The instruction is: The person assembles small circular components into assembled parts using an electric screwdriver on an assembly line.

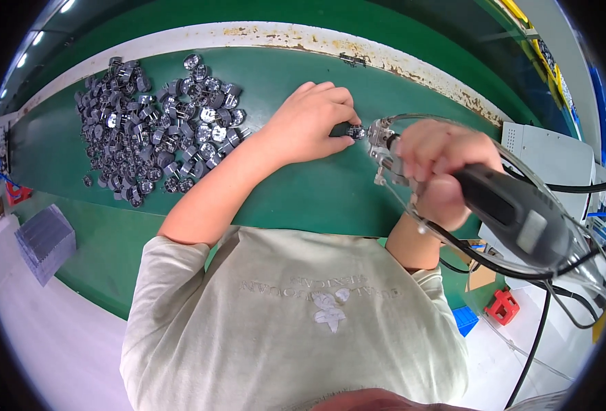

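Between its thumb and fingers, my left hand grips a small black plug part just above the green bench top. Its shiny face points right, toward the metal tip of a screwdriver. My right hand is wrapped round this black and grey powered screwdriver, which lies nearly level. A metal nozzle head with thin clear tubes forms its front end. It meets the plug part or stands very near it; I cannot tell whether they touch. Screws are too small to make out.
To the left of my left arm spreads a heap of black round plug parts, several showing metal pins. A rusty white rail bounds the far edge of the green bench. At right, a light grey machine stands near black cables and tubes.
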